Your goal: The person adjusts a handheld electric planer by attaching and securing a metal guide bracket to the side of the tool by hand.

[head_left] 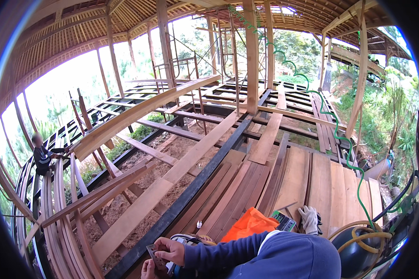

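Greyish flat plate sits pinched in the right hand; can't tell if the left hand grips too, but I'd steady both ends.

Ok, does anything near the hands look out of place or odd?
Mildly: an orange cloth lies crumpled on the boards, looking dropped rather than folded, and what seems a white plug lies loose beyond the right hand, not in a socket.
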A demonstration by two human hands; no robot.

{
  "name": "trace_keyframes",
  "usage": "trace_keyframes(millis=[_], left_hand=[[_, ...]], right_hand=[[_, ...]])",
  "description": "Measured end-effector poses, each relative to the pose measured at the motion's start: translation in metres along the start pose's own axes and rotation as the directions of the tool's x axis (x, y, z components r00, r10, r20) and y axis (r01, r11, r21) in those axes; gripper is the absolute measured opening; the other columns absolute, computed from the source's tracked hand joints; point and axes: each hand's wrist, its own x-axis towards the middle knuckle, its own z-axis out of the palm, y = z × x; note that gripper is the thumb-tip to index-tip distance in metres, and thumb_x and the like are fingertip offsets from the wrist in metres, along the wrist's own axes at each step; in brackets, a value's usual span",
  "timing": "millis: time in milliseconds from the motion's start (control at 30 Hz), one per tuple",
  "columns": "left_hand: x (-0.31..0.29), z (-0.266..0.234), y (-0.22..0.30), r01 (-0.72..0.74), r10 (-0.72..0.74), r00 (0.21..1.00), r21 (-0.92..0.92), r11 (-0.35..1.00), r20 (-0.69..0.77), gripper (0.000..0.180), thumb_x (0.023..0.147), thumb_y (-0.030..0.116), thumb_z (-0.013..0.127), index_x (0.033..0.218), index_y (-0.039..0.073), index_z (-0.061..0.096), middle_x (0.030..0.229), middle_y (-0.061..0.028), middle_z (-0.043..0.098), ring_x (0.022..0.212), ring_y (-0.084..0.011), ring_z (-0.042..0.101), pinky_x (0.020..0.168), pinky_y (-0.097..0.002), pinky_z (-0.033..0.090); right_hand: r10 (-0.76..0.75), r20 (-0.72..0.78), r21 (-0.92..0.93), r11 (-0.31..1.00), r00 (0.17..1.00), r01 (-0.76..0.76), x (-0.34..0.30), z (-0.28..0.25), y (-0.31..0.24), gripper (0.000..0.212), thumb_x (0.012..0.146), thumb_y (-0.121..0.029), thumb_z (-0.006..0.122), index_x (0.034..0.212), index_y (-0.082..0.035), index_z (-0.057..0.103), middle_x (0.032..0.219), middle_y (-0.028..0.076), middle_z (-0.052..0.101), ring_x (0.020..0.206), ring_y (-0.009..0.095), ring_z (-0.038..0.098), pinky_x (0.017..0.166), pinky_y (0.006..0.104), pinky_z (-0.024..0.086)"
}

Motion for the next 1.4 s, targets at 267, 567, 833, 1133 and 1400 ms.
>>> trace_keyframes(millis=[267,567,833,1133,1400], left_hand=[[0.009,0.01,0.017,0.072,-0.073,0.994,0.012,0.997,0.077,0.021,0.105,0.015,0.049,0.104,-0.004,0.06,0.085,-0.0106,0.064,0.075,-0.0161,0.06,0.062,-0.0246,0.048],[0.014,0.018,0.032,0.077,-0.082,0.99,0.045,0.996,0.113,0.021,0.105,0.014,0.05,0.105,-0.004,0.06,0.085,-0.0107,0.064,0.075,-0.0163,0.06,0.062,-0.0251,0.049],[0.012,0.017,0.038,0.078,-0.086,0.99,0.067,0.995,0.114,0.02,0.104,0.014,0.05,0.105,-0.004,0.06,0.086,-0.0108,0.064,0.075,-0.0164,0.061,0.062,-0.0255,0.049],[0.009,0.017,0.037,0.088,-0.094,0.99,0.063,0.994,0.101,0.02,0.104,0.014,0.051,0.106,-0.004,0.06,0.086,-0.0109,0.065,0.076,-0.0165,0.061,0.062,-0.026,0.05],[0.004,0.016,0.036,0.099,-0.103,0.992,0.048,0.994,0.08,0.019,0.104,0.013,0.051,0.106,-0.003,0.06,0.086,-0.011,0.065,0.076,-0.0166,0.062,0.062,-0.0264,0.05]], right_hand=[[-0.056,-0.035,-0.092,0.994,0.998,0.053,0.006,0.0,0.01,0.015,0.099,-0.008,0.059,0.11,-0.004,0.051,0.087,0.0,0.058,0.081,0.008,0.052,0.072,0.0261,0.046],[-0.141,-0.043,-0.3,0.946,0.989,0.122,0.001,-0.005,0.01,0.02,0.1,-0.013,0.061,0.114,-0.003,0.051,0.093,0.001,0.06,0.087,0.008,0.054,0.078,0.0262,0.047],[-0.17,-0.115,-0.253,0.958,0.979,0.137,-0.003,-0.002,0.009,0.02,0.099,-0.012,0.063,0.112,-0.004,0.051,0.09,0.0,0.057,0.084,0.008,0.053,0.077,0.0254,0.046],[-0.091,-0.086,-0.142,0.987,0.992,0.079,-0.002,-0.009,0.015,0.021,0.098,-0.01,0.063,0.115,-0.003,0.052,0.093,0.001,0.064,0.087,0.007,0.058,0.077,0.0248,0.048],[-0.06,-0.049,-0.056,0.997,0.997,0.057,-0.006,-0.008,0.012,0.018,0.099,-0.01,0.062,0.114,-0.002,0.056,0.096,0.002,0.067,0.087,0.009,0.061,0.077,0.0261,0.051]])
